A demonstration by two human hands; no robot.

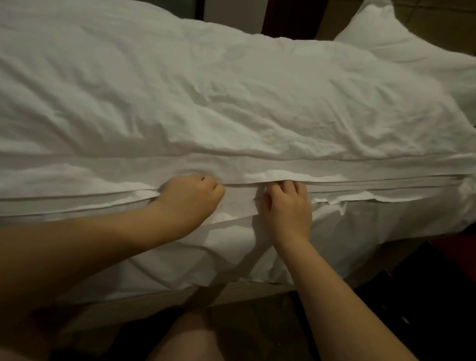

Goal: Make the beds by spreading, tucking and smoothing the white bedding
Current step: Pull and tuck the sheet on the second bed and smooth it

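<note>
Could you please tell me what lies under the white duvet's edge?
White sheet layers show there; the left hand and right hand reach between them, fingertips hidden.

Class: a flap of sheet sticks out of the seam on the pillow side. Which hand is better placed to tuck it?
Probably the right hand: it rests at the seam directly beside the flap. The left hand sits on its far side and would have to cross over.
</note>
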